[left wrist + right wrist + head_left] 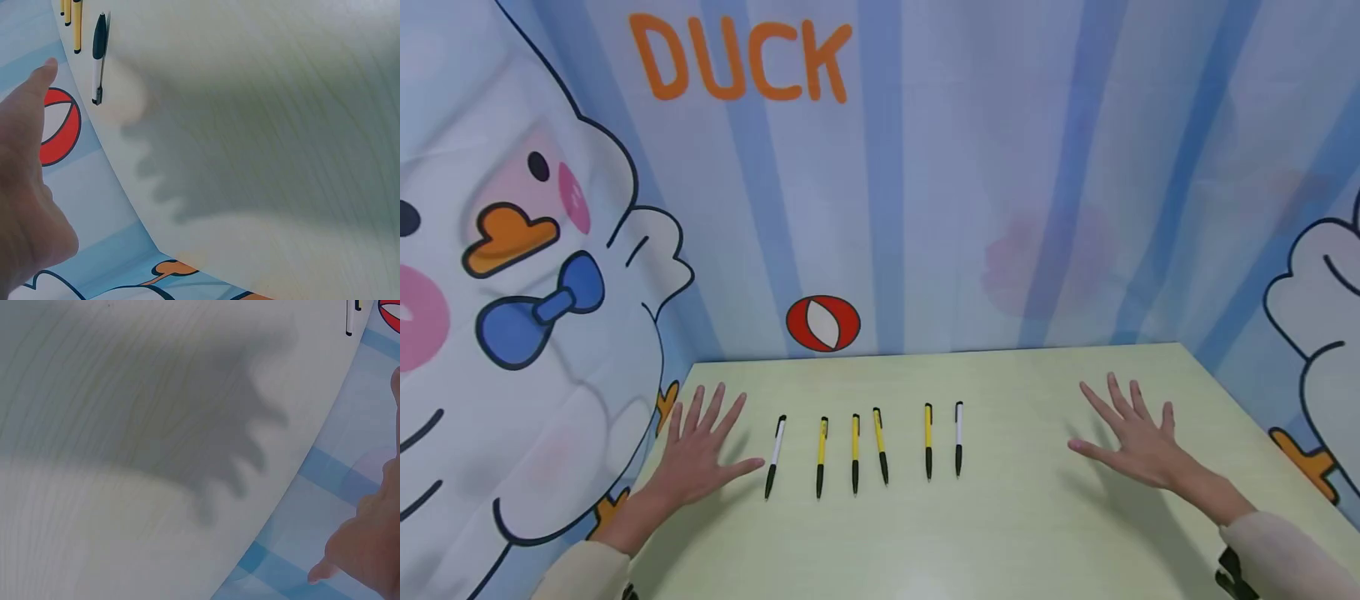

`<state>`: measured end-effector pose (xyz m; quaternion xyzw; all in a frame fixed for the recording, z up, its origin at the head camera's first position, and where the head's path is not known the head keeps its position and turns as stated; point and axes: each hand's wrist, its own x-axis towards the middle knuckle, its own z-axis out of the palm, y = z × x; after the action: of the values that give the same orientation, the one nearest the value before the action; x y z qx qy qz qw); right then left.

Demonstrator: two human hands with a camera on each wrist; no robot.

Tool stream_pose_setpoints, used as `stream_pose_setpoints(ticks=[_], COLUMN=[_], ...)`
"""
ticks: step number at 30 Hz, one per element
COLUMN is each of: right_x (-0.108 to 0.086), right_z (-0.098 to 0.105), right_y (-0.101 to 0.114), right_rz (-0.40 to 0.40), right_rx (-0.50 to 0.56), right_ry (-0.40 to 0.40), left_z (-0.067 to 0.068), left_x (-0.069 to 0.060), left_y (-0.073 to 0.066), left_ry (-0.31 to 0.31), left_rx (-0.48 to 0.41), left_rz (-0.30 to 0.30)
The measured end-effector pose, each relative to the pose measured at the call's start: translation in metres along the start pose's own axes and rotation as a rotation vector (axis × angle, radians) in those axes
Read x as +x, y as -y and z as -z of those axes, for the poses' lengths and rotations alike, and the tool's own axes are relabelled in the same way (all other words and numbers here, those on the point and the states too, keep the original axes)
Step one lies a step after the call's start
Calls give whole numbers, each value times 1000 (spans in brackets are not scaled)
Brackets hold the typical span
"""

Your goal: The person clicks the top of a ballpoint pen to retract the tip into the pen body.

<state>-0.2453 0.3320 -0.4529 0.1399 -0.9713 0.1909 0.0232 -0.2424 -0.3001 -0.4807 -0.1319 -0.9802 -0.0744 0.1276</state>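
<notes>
Several pens lie in a row on the table, tips toward the person. A white pen is at the left end, a white pen at the right end, and yellow pens lie between them. My left hand, fingers spread, is raised left of the row, its thumb nearest the left white pen. Well to the right of the row, my right hand is also raised with fingers spread. Neither hand holds anything. Part of the left hand and right hand shows in the wrist views.
The pale tabletop carries shadows of both hands. Behind it hangs a blue striped cloth with duck pictures, a red and white ball picture and orange lettering. The cloth also borders the table on both sides.
</notes>
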Motion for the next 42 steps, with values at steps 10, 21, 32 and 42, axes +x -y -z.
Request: stream_pose_setpoints(ticks=[10,21,32,42], right_x=[6,13,19,28], right_z=[-17,-23,-30,-41], right_y=[10,17,19,21], right_rz=[49,34,135,283], right_rx=[201,388,426,504], right_ry=[25,12,-48,-62], left_z=[-1,-7,-13,-21], left_x=[3,11,23,33], left_y=[-15,-29,-45,-58], left_ry=[-6,-71,221,235], left_rx=[-58,-125,-234,-204], left_rz=[17,-13,174,318])
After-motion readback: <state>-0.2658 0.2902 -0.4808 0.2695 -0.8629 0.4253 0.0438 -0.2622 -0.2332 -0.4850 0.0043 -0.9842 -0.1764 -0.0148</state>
